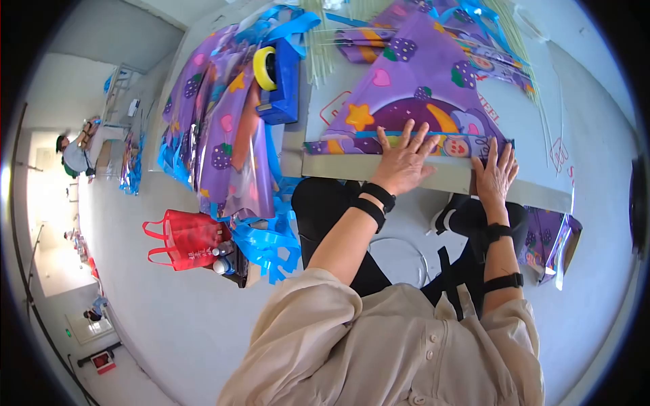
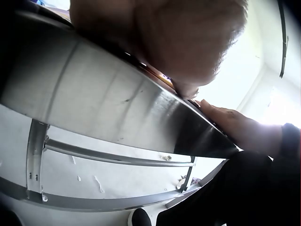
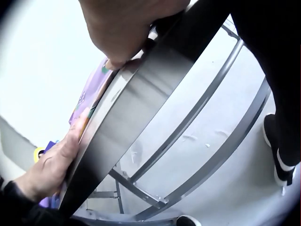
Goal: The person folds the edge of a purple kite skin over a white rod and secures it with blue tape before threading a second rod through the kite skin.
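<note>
A purple printed plastic sheet [image 1: 420,88], kite-like in outline, lies on the grey table [image 1: 433,167] with its folded lower strip along the front edge. My left hand [image 1: 406,162] rests flat on this strip, fingers spread across it. Further right, my right hand [image 1: 495,174] touches the strip's right end with fingers extended, its palm over the table edge. From the right wrist view, the fingers of my left hand [image 3: 56,162] lie along the same edge. Close to the camera, my right hand [image 3: 127,28] hides part of the sheet.
A blue tape dispenser [image 1: 279,84] with yellow tape stands left of the sheet. Purple sheets [image 1: 227,128] hang over the table's left side with blue streamers [image 1: 267,243]. Thin pale rods [image 1: 518,61] lie at the back. A red bag [image 1: 186,238] is below left.
</note>
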### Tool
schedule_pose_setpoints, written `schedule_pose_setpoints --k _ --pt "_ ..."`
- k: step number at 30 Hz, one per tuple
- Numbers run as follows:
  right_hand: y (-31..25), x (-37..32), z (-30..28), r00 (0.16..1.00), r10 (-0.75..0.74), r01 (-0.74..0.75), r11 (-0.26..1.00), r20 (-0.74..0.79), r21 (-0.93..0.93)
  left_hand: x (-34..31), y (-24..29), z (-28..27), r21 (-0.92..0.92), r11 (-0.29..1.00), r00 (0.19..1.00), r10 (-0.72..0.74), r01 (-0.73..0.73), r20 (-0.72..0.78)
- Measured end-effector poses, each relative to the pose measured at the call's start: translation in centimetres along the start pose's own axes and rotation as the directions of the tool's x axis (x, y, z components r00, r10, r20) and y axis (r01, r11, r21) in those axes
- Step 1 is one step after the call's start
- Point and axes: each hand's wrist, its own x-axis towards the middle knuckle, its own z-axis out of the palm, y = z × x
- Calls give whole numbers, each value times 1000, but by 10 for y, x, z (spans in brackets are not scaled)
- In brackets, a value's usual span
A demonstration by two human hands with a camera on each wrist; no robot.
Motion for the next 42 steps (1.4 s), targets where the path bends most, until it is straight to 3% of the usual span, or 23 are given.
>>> schedule_pose_setpoints --k 2,4,5,7,9,10,11,12,13,15,16,18,22,24,25,27,28,29,30,31,32,38,42 --pt "-6 -3 -10 1000 6 -5 1000 22 -24 0 -1 1 -8 1000 1000 -10 10 1" --pt "-34 -6 -31 949 -280 290 955 -146 58 0 -1 0 -40 999 1000 -6 7 20" --pt "-47 -11 -30 947 -286 296 953 -149 56 2 -3 0 -41 999 1000 -10 11 15" --pt "-72 -22 -22 893 -441 399 868 88 296 8 -6 -10 12 1000 995 -20 19 96" --pt "-78 -23 -31 889 -444 406 877 112 258 21 -30 -39 -189 981 985 -19 52 170" --pt "-80 -24 -35 886 -443 409 886 138 221 29 -67 -23 -405 909 982 22 -97 -186" --pt "-81 -25 -36 887 -442 408 886 135 219 35 -75 -48 -436 874 911 -341 215 -232" --pt "-81 -24 -37 888 -436 400 889 148 222 44 -107 -42 -498 808 764 -526 313 -374" --pt "-81 -24 -37 888 -430 392 893 161 224 52 -134 -62 -355 876 723 -474 328 -502" --pt "-82 -25 -36 893 -423 390 897 152 206 64 -183 -74 -245 843 671 -531 479 -517" --pt "-83 -26 -35 897 -417 387 901 149 195 68 -205 -72 -246 844 670 -530 476 -520" --pt "-84 -26 -36 899 -410 379 905 155 193 76 -232 -71 -36 828 748 -522 559 -409" --pt "-86 -25 -35 904 -390 363 917 176 169 90 -225 -74 -94 724 673 -674 683 -305" --pt "-86 -23 -34 906 -387 361 918 171 164 93 -217 -80 -225 578 529 -813 784 -243" --pt "-86 -23 -34 905 -387 359 918 177 169 95 -220 -80 -224 581 533 -811 782 -243" --pt "-86 -25 -36 906 -382 353 919 182 175 95 -231 -84 -237 590 591 -803 772 -78" --pt "-86 -25 -37 904 -386 354 916 181 186 95 -235 -83 -398 537 590 -807 744 13" --pt "-86 -24 -38 904 -390 355 914 178 197 91 -239 -83 -398 540 593 -805 741 11" --pt "-86 -24 -39 906 -386 352 915 173 197 82 -229 -97 -693 325 612 -763 643 209" --pt "-85 -23 -39 905 -392 357 912 167 204 72 -220 -107 -864 20 664 -649 504 372" --pt "-85 -24 -40 903 -397 361 908 164 211 62 -209 -115 -876 -35 698 -589 482 408" --pt "-82 -27 -36 909 -405 377 900 98 221 -32 -155 -131 -921 -257 803 -458 292 382" --pt "-81 -27 -36 910 -403 374 900 100 222 -97 -106 -143 -959 -211 883 -390 189 260"
